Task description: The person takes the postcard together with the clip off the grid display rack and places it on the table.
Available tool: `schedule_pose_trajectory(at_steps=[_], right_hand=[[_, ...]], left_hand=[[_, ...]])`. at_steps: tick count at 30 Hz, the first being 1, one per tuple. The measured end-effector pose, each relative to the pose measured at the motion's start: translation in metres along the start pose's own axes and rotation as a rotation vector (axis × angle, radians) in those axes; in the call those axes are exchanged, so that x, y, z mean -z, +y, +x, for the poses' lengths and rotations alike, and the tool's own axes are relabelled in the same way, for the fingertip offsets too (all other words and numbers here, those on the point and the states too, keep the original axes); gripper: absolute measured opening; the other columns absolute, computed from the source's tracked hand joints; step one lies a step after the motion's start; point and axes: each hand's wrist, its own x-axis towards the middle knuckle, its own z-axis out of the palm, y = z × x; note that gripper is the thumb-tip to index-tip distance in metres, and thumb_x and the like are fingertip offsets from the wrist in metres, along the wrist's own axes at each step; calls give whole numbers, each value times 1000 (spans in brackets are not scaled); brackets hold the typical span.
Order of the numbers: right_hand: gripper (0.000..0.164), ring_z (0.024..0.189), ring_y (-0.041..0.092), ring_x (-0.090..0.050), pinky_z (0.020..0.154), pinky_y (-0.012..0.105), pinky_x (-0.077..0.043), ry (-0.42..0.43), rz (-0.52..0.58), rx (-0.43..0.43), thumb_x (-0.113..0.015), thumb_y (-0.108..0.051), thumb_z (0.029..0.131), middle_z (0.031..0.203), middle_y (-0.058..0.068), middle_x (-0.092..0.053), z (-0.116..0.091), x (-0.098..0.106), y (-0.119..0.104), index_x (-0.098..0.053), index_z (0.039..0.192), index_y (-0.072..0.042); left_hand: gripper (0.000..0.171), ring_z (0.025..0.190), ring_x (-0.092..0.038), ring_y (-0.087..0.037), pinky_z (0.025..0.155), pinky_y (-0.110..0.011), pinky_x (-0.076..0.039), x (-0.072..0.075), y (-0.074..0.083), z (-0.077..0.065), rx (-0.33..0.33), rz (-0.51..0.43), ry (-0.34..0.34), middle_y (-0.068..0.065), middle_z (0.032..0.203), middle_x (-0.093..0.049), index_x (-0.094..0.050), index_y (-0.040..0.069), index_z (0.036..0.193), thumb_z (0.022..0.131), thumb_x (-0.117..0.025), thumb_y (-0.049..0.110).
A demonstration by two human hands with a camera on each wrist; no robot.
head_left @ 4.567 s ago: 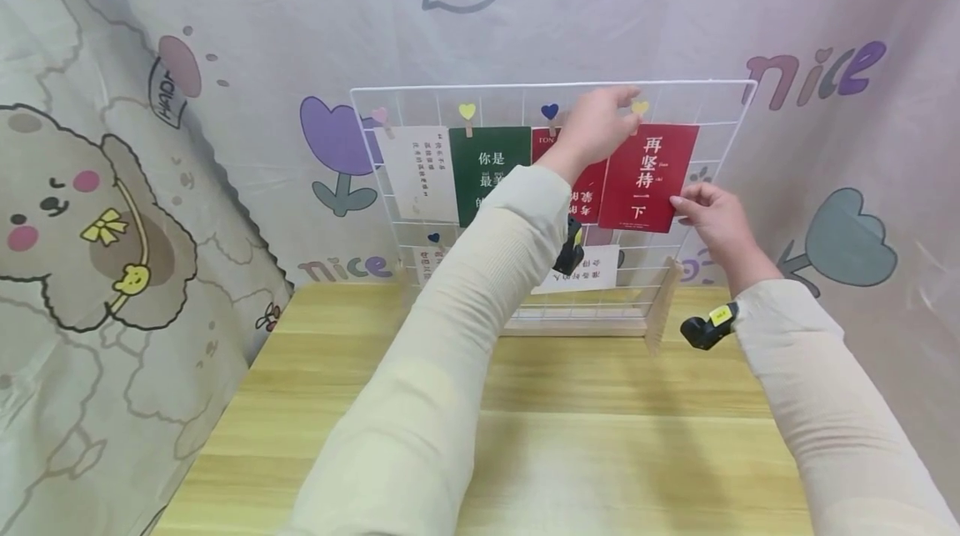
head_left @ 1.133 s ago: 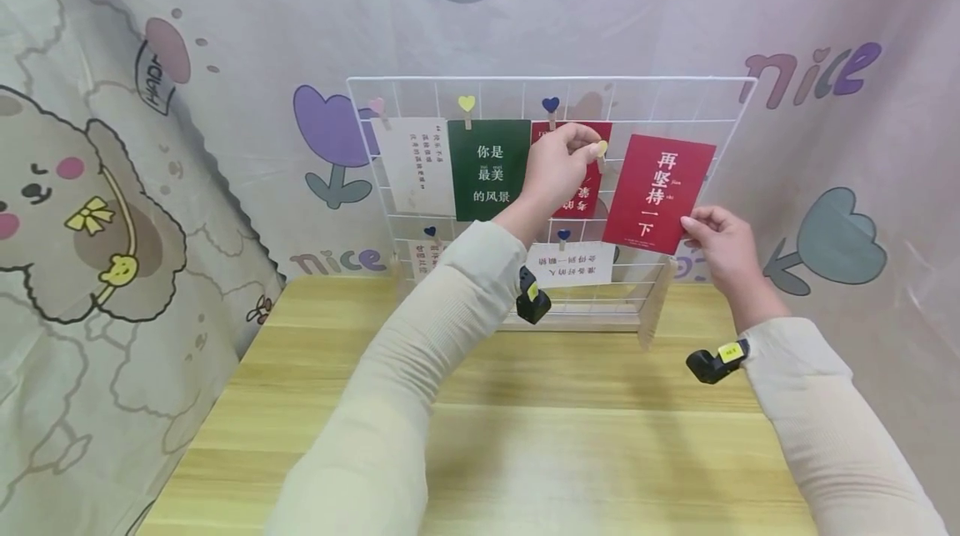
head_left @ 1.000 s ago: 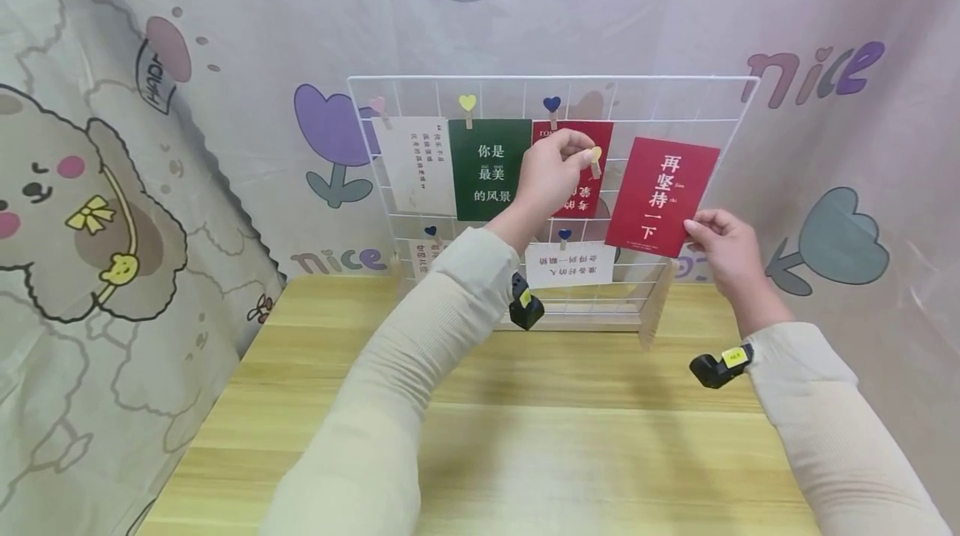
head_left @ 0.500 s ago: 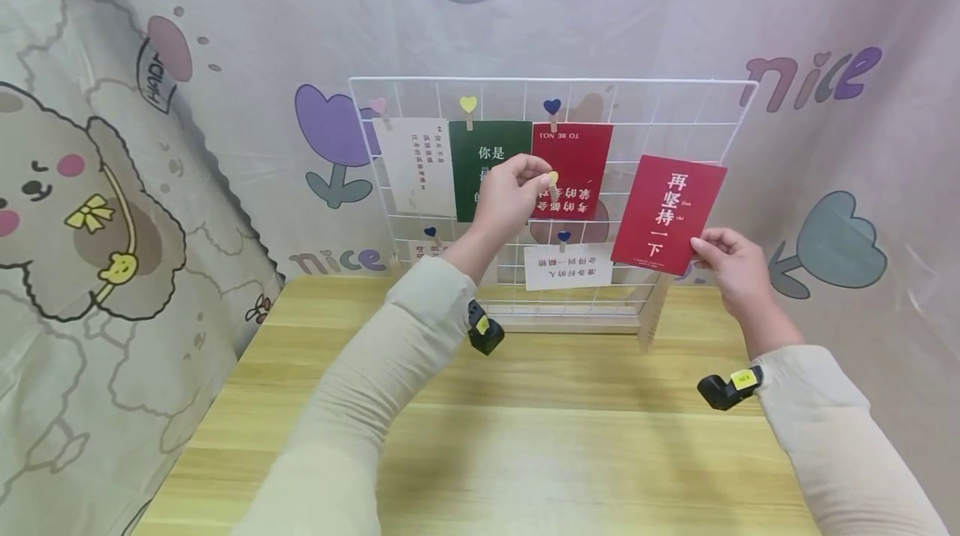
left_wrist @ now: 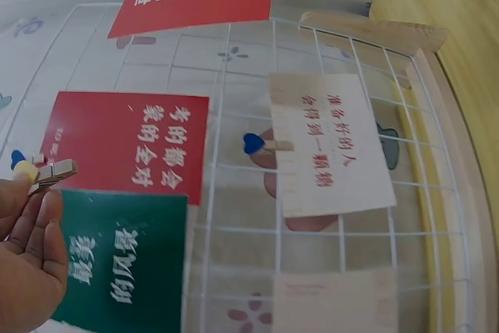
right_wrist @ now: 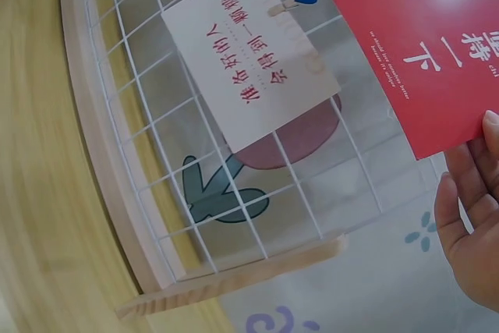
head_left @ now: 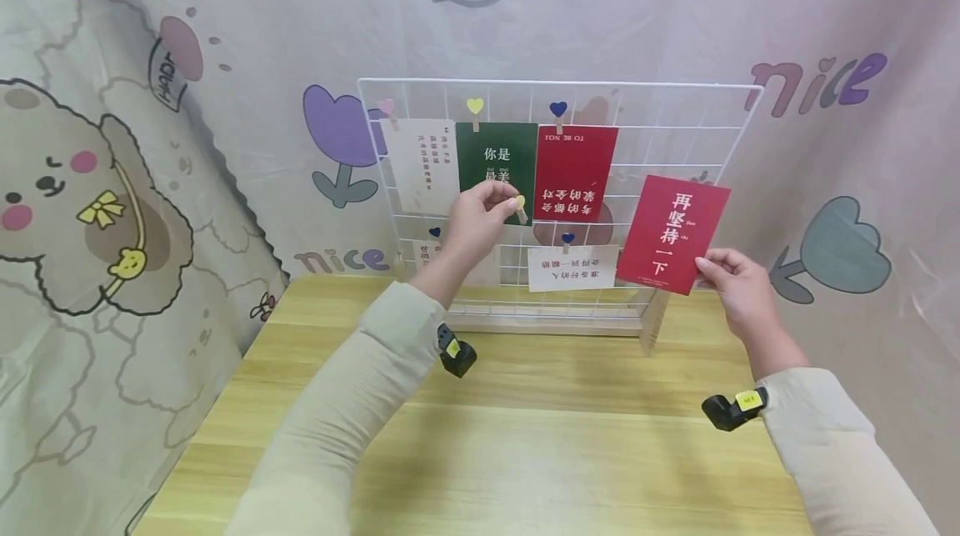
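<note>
My left hand (head_left: pixel 480 223) pinches a small wooden clothespin (left_wrist: pixel 56 173) with a yellow heart, in front of the green card (head_left: pixel 495 144) on the wire grid. My right hand (head_left: pixel 738 286) holds a red card (head_left: pixel 673 234) by its lower right edge, out in front of the grid's right side. Clipped beside the green card is another red card (head_left: pixel 576 173), under a blue heart clothespin (head_left: pixel 558 112). In the right wrist view the thumb lies on the face of the held card (right_wrist: pixel 425 60).
The white wire grid (head_left: pixel 675 87) stands in a wooden base (head_left: pixel 540 324) on the wood-grain table (head_left: pixel 570 436). A white card (head_left: pixel 420 165) hangs top left; the lower row has a white card (head_left: pixel 573 268) at right. A printed curtain (head_left: pixel 675 2) is behind.
The yellow heart clothespin and right-hand red card have come off the grid. My left hand has moved left and down with the clothespin; my right has lowered the card slightly rightward.
</note>
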Motion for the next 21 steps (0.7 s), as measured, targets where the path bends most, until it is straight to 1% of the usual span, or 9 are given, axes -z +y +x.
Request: schedule_pose_trajectory(at_steps=[3,10,15,18,21], right_hand=[[7,71,4,-52,62,11,-44,-1,19,2,-56,-20,84,80,-9,-57,-3,1,4,-57,88,-15],[4,71,3,-53,60,12,-44,-16,57,9,-56,-16,84,80,-9,-57,-10,3,14,-57,87,-15],[5,69,2,-54,59,12,-44,-18,103,0,-55,-12,84,78,-9,-58,-14,5,22,-59,85,-16],[6,70,4,-54,60,14,-45,-18,95,-17,-56,-14,84,80,-8,-59,-12,9,34,-58,89,-12],[14,73,6,-54,62,17,-46,-33,55,-20,-58,-21,83,82,-7,-59,-7,17,53,-58,93,-11]], left_hand=[[13,80,-53,-14,69,-23,-45,5,-9,-5,13,2,9,-2,87,-59,-60,8,94,82,-59,14],[13,82,-50,-16,70,-26,-43,21,-37,-16,109,18,47,-3,88,-56,-59,8,94,82,-58,12],[14,82,-51,-17,70,-25,-44,34,-53,-23,141,49,67,-4,90,-56,-59,7,96,83,-57,13],[15,81,-51,-17,68,-25,-44,41,-60,-27,150,51,79,-4,89,-56,-58,7,97,83,-57,13],[15,83,-51,-19,70,-26,-45,47,-66,-31,167,32,78,-6,91,-55,-57,6,98,84,-56,10]])
